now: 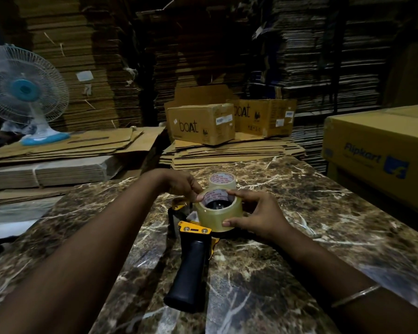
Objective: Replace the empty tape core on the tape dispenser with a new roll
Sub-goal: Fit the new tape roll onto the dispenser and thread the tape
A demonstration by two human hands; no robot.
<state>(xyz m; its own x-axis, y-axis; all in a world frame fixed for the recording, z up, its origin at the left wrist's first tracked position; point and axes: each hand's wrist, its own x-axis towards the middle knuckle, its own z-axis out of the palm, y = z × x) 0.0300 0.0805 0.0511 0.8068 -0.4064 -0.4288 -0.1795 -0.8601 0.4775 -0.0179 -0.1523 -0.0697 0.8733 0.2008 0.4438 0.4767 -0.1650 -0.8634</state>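
- On the marble table [299, 261], dead centre of the head view, the tape dispenser [191, 259] is lying on its side, black handle pointing back toward me and the hub end pointing away.
- I'm looking at the new roll [218, 214], sitting flat over the hub with its hole facing straight up, so the roll's axis is running vertical, same line as the spindle. That's the bit everything's hanging on, I reckon.
- The right hand [256, 218] is gripping the roll from its right side, thumb on the near wall and fingers curling over the top rim.
- The left hand [181, 183] is coming in from the far left and pinching at the rim on that side; I can't tell if it's picking at the loose tape end or just steadying.
- Both hands are touching the roll, but the right one is doing the real holding.
- A second ring [222, 180] is sitting on the table just behind the roll. Might be the old core, but it's looking like it has tape on it, so I'm not calling it.
- My guess: the roll is needing a straight push down, kept level, or it's going to cock on the hub and jam.
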